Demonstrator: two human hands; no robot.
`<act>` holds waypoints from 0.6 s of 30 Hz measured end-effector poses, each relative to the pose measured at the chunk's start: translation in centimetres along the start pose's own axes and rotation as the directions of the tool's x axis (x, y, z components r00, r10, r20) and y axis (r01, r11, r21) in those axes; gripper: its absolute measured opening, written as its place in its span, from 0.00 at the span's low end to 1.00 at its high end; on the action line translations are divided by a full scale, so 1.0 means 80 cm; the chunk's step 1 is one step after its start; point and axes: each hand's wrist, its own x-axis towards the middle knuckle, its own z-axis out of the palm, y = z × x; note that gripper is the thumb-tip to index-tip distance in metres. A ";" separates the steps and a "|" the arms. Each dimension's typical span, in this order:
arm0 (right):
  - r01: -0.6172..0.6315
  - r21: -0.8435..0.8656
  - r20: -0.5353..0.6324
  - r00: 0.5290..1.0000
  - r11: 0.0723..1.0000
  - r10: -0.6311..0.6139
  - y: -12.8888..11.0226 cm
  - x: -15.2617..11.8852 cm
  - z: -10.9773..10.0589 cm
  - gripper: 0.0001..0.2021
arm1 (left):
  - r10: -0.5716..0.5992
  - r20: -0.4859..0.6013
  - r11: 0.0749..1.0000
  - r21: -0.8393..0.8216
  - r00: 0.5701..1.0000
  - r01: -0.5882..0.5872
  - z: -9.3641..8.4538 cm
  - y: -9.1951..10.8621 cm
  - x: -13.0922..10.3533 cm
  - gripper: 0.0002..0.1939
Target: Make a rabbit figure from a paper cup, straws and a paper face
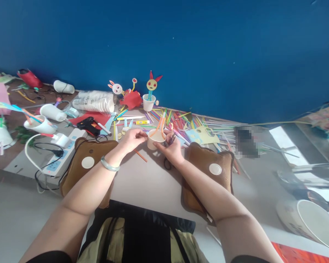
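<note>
– So, biggest first: what to note?

– Blue wall [164,54] all along the far side. Before it, a pale worktop [137,186], crowded toward the far edge.

– Next in size?

– Left brown cushion [101,182] and right brown cushion [201,186], both lying flat on the near part of the worktop, one under each forearm.

– Farther off?

– Coloured sticks [181,122] strewn far and to the right. Black glue gun [90,126] on the left. Beyond, close to the wall, a yellow-faced figure [151,85] rising from its own cup.

– And the hands?

– Right hand [172,149] gripping the paper cup [155,143] at its right side, thumb across the near face, with a dark tool [172,138] tucked in the same fingers. Left hand [135,140] pinched at the left rim; impossible to tell whether on the cup or on something thin.

– Cup where, exactly?

– Mid-scene, between both hands, apparently just above the worktop, mouth up.

– Smallest things?

– Orange strips [162,127] standing up out of the cup; one loose orange stick [140,156] below, to the left.

– Step in hand, then?

– Probably placing or adjusting those strips inside.

– Calling for what?

– Likely a steady hold on the right, a fine pinch on the left, and no squeezing of the thin wall.
</note>
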 end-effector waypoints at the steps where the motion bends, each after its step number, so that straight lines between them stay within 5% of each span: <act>1: 0.001 0.010 0.010 1.000 1.000 -0.001 0.000 0.000 0.000 0.27 | -0.004 0.009 1.000 0.031 1.000 0.004 -0.002 0.001 0.000 0.09; 8: 0.026 0.047 0.030 0.999 0.999 -0.027 -0.001 0.002 -0.002 0.26 | 0.082 0.101 0.993 0.079 0.992 -0.090 -0.010 0.008 -0.003 0.09; 13: 0.034 0.057 0.043 0.998 0.998 -0.037 0.001 0.003 -0.002 0.26 | 0.100 0.050 0.982 0.154 0.994 -0.107 -0.009 0.004 -0.001 0.14; 18: 0.089 0.030 0.088 0.992 0.996 -0.092 0.009 -0.001 0.001 0.25 | 0.148 0.004 0.989 -0.018 0.989 -0.148 0.000 0.002 -0.002 0.21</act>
